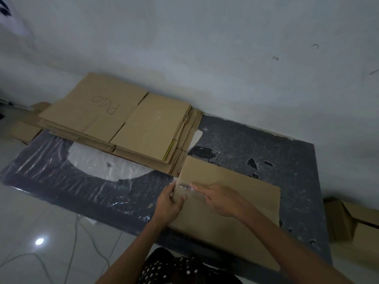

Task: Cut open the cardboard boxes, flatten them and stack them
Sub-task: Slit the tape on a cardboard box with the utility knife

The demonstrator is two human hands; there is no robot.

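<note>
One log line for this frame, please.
left hand grips cardboard sheet edge | right hand fingers on clear tape | sheet flat on mat | stack by wall

your left hand (168, 204) hides its fingertips behind the flat brown cardboard box (231, 177); the frame's right edge cuts off the other brown cardboard boxes (348, 224).

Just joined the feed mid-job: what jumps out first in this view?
Both hands meet at the left edge of a cardboard box lying flat on the dark mat: the left hand pinches its edge while the right hand reaches onto a strip of clear tape there. Behind them, against the wall, a stack of flattened boxes stands out, with handwriting on the top sheet.
</note>
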